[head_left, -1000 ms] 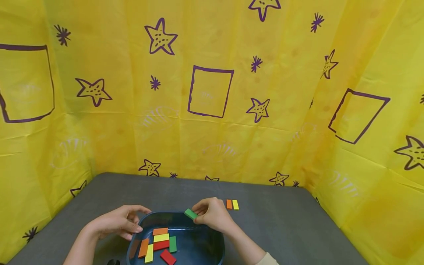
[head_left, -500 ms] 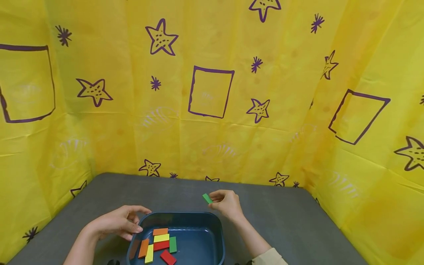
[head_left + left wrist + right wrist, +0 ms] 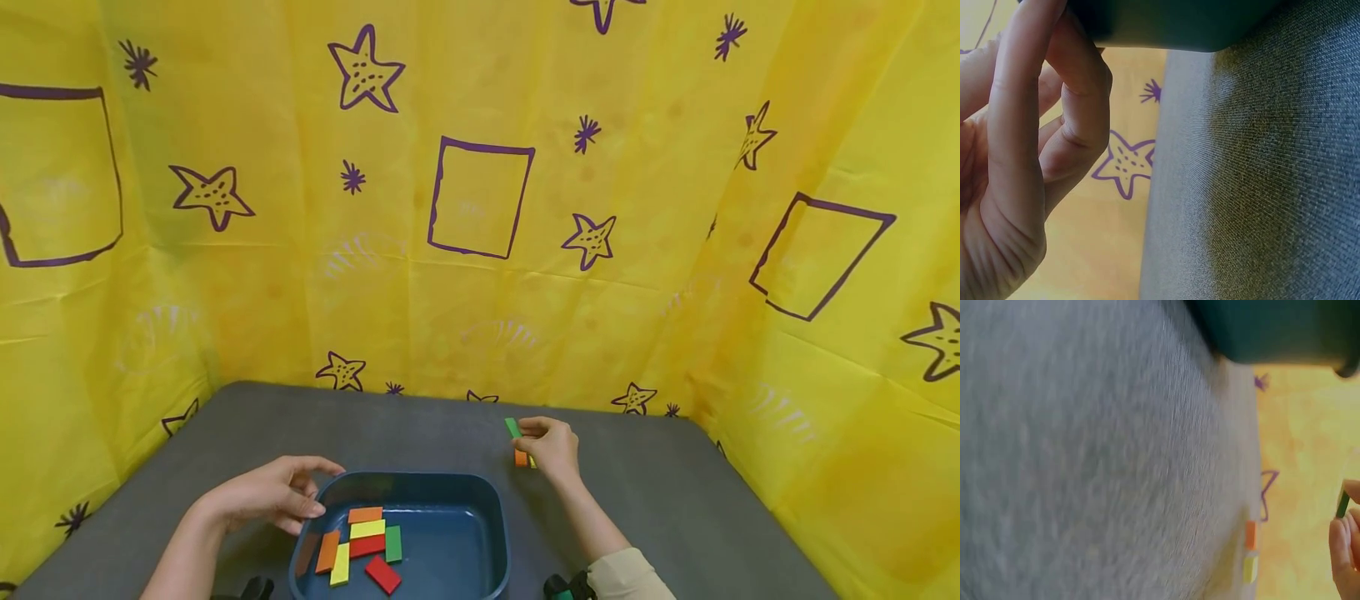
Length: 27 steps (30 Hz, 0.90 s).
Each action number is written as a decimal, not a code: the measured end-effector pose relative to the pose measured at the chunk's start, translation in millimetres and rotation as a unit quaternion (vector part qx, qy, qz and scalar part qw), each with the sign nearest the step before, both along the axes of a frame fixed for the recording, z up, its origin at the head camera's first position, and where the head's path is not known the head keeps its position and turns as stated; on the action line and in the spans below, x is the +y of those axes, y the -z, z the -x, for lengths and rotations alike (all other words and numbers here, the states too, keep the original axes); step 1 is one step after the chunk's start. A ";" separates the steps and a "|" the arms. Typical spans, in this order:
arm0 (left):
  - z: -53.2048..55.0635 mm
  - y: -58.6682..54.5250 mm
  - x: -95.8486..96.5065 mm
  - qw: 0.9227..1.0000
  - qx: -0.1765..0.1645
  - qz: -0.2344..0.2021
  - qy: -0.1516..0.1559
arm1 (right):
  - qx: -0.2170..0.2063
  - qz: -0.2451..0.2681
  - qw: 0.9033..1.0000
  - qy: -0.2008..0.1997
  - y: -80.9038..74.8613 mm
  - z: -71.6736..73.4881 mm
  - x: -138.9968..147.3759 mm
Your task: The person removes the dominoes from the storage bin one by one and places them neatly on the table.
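My right hand (image 3: 553, 450) pinches a green rectangular block (image 3: 512, 427) between thumb and fingers, over the far right part of the table. Just below it lie an orange block (image 3: 521, 458) and a yellow block (image 3: 532, 463), side by side; the hand partly hides them. In the right wrist view the green block (image 3: 1342, 504) appears edge-on in the fingertips. My left hand (image 3: 262, 497) holds the left corner of a dark blue tub (image 3: 450, 550) at its rim. Inside the tub's left half lie several orange, yellow, red and green blocks, among them a red block (image 3: 383, 575).
The grey cloth-covered table (image 3: 420, 429) extends around the tub on the far and right sides. A yellow curtain (image 3: 480, 308) with purple stars and squares encloses it at the back and both sides. A dark device (image 3: 570, 587) sits by the right sleeve.
My right hand has carried the green block from above the tub's far rim to the right, over the orange and yellow blocks. The left hand stays at the tub's corner.
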<state>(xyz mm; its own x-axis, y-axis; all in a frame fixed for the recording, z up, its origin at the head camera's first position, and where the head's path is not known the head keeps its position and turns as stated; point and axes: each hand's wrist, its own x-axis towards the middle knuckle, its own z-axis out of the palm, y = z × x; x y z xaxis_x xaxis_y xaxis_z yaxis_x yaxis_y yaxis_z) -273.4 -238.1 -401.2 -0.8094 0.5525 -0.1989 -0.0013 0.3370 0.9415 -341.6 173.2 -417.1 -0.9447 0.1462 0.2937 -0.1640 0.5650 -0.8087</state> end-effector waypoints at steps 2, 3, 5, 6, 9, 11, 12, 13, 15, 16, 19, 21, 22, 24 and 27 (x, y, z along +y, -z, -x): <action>-0.1 -1.1 -0.1 1.000 0.001 0.001 0.002 | -0.002 0.001 1.000 0.016 1.6 2.9 4.9; 0.0 -1.4 -0.2 1.000 0.002 0.001 0.003 | -0.004 -0.001 1.000 0.024 2.7 4.1 7.2; 0.5 -1.6 -0.1 1.000 0.002 0.002 0.005 | -0.009 -0.006 0.999 0.039 5.1 6.0 12.2; 0.9 -1.6 0.0 1.000 0.002 0.003 0.005 | -0.011 -0.008 0.999 0.047 6.3 6.8 14.6; 2.6 -0.9 0.4 1.000 0.003 0.004 0.009 | -0.024 -0.006 0.998 0.065 9.4 7.2 21.0; 3.5 -0.4 0.6 1.000 0.002 0.003 0.010 | -0.034 -0.001 0.997 0.075 11.3 7.1 24.3; 3.7 -0.2 0.6 1.000 0.002 0.003 0.010 | -0.039 0.000 0.996 0.079 12.2 7.2 25.7; 3.8 -0.1 0.5 1.000 0.001 0.002 0.010 | -0.043 0.001 0.996 0.083 13.3 7.5 26.9; 3.7 -0.1 0.3 1.000 -0.002 0.001 0.009 | -0.050 -0.002 0.995 0.090 14.5 8.5 29.0; 3.5 -0.2 0.2 1.000 -0.003 0.001 0.008 | -0.053 -0.004 0.994 0.094 15.1 9.1 30.1; 2.8 -0.5 -0.1 1.000 -0.003 0.001 0.007 | -0.056 -0.019 0.993 0.104 16.6 11.0 33.6; 2.3 -0.6 -0.2 1.000 -0.002 0.002 0.006 | -0.059 -0.027 0.992 0.110 17.8 11.6 36.2; 2.1 -0.7 -0.2 1.000 -0.002 0.002 0.005 | -0.062 -0.030 0.991 0.112 18.7 11.8 37.6; 1.7 -0.6 -0.2 1.000 -0.003 0.003 0.004 | -0.065 -0.037 0.991 0.112 20.9 11.9 40.5; 1.3 -0.2 -0.5 1.000 -0.003 0.002 0.003 | -0.070 -0.045 0.991 0.108 23.8 11.4 44.1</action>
